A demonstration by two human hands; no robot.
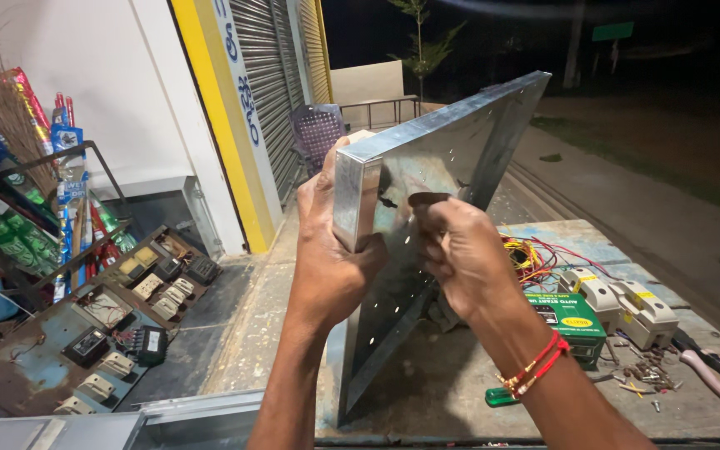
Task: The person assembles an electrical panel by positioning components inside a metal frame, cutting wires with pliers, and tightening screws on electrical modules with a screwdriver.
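The right hand (460, 254) pinched a small fitting against the metal panel (427, 192), which the left hand (331, 250) gripped upright, apparently mid-fastening.

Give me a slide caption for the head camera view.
Left hand grips a tilted metal panel; right hand works at its face.

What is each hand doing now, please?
Left hand: closed on the edge of the metal box, holding it upright.
Right hand: fingers closed against the box's face; what it pinches cannot be told.
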